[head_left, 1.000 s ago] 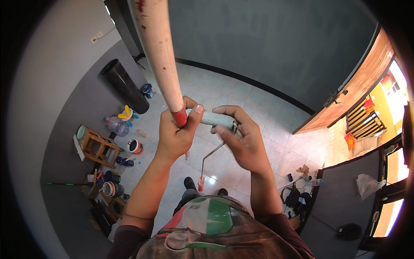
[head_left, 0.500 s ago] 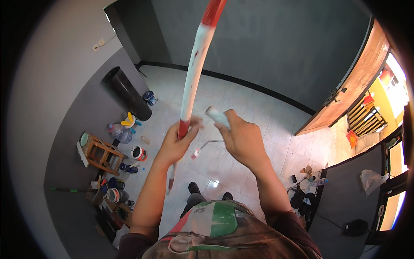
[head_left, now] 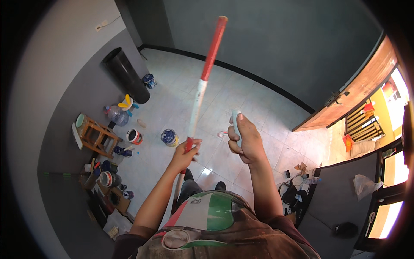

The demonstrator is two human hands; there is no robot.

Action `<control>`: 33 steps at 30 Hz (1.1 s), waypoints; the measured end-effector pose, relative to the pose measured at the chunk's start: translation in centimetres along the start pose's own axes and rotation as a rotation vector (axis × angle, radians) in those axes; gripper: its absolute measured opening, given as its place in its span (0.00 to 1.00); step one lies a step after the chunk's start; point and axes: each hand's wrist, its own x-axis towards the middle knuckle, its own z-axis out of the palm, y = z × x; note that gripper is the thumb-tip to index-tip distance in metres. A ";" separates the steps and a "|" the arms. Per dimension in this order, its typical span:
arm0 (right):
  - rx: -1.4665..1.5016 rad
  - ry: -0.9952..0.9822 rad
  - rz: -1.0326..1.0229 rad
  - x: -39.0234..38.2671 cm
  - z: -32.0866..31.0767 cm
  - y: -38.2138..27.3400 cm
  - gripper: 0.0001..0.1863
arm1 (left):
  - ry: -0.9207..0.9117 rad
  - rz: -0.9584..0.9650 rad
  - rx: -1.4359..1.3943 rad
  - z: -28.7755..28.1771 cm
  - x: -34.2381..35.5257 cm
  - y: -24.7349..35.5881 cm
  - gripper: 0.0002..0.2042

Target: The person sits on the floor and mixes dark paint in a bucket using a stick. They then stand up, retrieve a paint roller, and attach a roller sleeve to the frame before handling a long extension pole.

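Observation:
A long red-and-white pole (head_left: 198,101) stands tilted in front of me, its upper end leaning away toward the dark wall. My left hand (head_left: 183,157) is wrapped round a red section of it, with the thumb and fingertips loosely curled. To the right, my right hand (head_left: 249,138) grips the pale handle of a paint roller (head_left: 236,123), held almost upright and apart from the pole. The roller's bent frame is mostly hidden; a small red-and-white end (head_left: 222,134) shows left of the fist. The pole's lower part runs down beside my leg.
An open paint can (head_left: 170,138) stands on the tiled floor beyond my left hand. Along the left wall are a black tube (head_left: 125,75), a water bottle (head_left: 116,115), a wooden stool (head_left: 97,137) and several paint pots. A wooden door (head_left: 349,86) stands open at right, with cables and bags below it.
The pole has come down, so its red upper end now shows. My right hand has turned the roller handle more upright and moved slightly right. The paint can has come into view.

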 end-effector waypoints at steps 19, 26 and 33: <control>0.255 -0.079 0.180 -4.7 2.0 0.1 0.33 | -0.169 0.216 0.139 -0.9 -7.1 -7.8 0.08; 0.151 -0.121 0.368 -4.6 5.0 1.5 0.29 | 0.056 0.384 0.171 -1.5 -3.4 -3.6 0.11; 0.433 -0.182 0.482 -3.6 4.5 0.1 0.25 | -0.099 0.367 0.368 -2.8 -4.5 -5.4 0.13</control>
